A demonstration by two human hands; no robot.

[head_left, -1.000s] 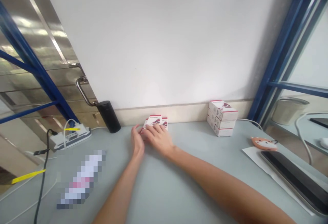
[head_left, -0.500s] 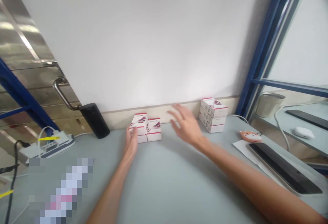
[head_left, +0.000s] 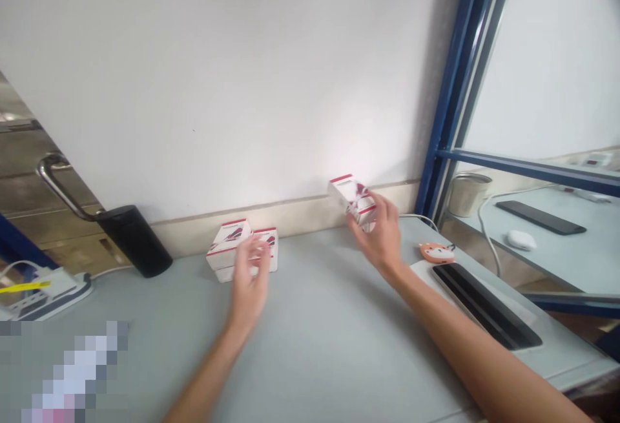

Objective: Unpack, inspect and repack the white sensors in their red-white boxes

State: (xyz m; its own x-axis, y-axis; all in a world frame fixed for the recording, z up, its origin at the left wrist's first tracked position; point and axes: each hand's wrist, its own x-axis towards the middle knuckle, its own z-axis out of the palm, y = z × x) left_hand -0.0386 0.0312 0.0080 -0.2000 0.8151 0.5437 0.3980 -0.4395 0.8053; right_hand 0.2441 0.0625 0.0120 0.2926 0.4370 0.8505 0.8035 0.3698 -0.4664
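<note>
My right hand (head_left: 382,232) is closed around a small white box (head_left: 352,194) with red edging and a dark red print, held tilted near the wall. Part of another white box may show under it; the fingers and palm hide the rest. On the left, white boxes of the same kind (head_left: 228,237) stand together, one sitting higher than the box on its right (head_left: 272,256). My left hand (head_left: 252,268) is in front of them, fingers loosely bent and apart, with nothing visible in it. Whether it touches the boxes I cannot tell.
A black cylinder (head_left: 135,241) stands by the wall at left, near a white power strip (head_left: 53,294). At right lie an orange animal-shaped case (head_left: 436,252) and a black phone-like slab (head_left: 484,303) on paper. A blue frame (head_left: 448,87) rises behind.
My right hand has reached the right-hand stack and taken hold of a box. My left hand has moved off the left box's side to in front of the boxes. The view has swung right.
</note>
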